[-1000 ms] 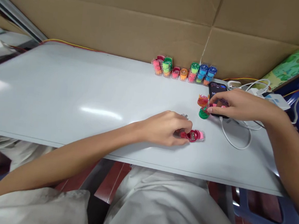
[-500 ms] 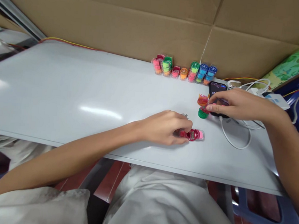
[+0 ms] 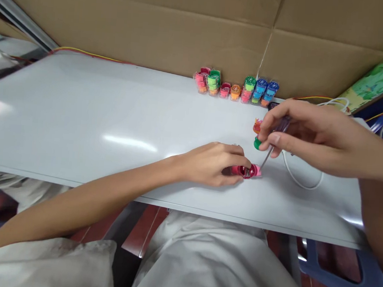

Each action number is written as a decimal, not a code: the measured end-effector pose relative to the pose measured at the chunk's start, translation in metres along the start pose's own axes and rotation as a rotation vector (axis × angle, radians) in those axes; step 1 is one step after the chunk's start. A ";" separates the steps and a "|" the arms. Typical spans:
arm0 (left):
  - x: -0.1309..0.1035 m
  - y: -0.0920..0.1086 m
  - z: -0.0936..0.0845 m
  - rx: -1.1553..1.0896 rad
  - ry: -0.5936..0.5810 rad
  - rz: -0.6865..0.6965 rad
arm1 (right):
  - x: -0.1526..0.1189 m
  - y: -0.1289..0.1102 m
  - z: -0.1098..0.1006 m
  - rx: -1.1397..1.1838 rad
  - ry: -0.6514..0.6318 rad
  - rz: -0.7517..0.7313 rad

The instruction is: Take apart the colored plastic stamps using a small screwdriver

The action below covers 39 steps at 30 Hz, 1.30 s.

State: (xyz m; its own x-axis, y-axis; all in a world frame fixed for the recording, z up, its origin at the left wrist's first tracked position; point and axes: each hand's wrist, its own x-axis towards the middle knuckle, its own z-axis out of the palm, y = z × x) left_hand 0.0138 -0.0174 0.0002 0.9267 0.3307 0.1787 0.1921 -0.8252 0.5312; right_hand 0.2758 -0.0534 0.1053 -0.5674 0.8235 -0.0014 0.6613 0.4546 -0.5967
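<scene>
My left hand (image 3: 214, 163) rests on the table, thumb and fingers closed around a small red and pink plastic piece (image 3: 250, 171) lying there. The piece has a dark red round part and a pink right end. In my right hand (image 3: 301, 135) is a screwdriver (image 3: 269, 154) with a purplish handle, pinched between thumb and fingers. Its thin metal shaft slants down to the pink end; whether the tip touches is hard to tell. Behind the right fingers, partly hidden, stand an orange and pink piece (image 3: 256, 126) and a green piece (image 3: 257, 144).
Along the cardboard wall (image 3: 154, 28) stands a row of small coloured plastic pieces (image 3: 235, 92). A phone (image 3: 272, 105) is mostly hidden behind my right hand. A white cable (image 3: 303, 187) loops over the white table (image 3: 80, 107). A green patterned package (image 3: 378, 79) leans at the right.
My right hand has moved from beside the phone toward me, with the screwdriver now visible in it, shaft over the pink end. My left hand stays almost in place on the red and pink piece.
</scene>
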 end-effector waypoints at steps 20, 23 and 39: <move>-0.001 -0.003 0.004 -0.007 0.006 0.024 | 0.008 -0.006 0.018 -0.070 -0.012 -0.113; 0.000 -0.002 0.004 0.002 0.010 0.022 | 0.008 -0.005 0.020 -0.074 0.016 -0.165; 0.001 0.002 0.001 -0.006 -0.021 -0.022 | 0.003 -0.005 0.025 -0.434 0.158 -0.175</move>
State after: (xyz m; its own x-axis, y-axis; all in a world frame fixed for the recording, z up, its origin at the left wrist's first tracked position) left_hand 0.0154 -0.0192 0.0004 0.9290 0.3386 0.1493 0.2104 -0.8151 0.5397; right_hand 0.2584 -0.0618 0.0878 -0.6293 0.7482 0.2103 0.7250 0.6626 -0.1878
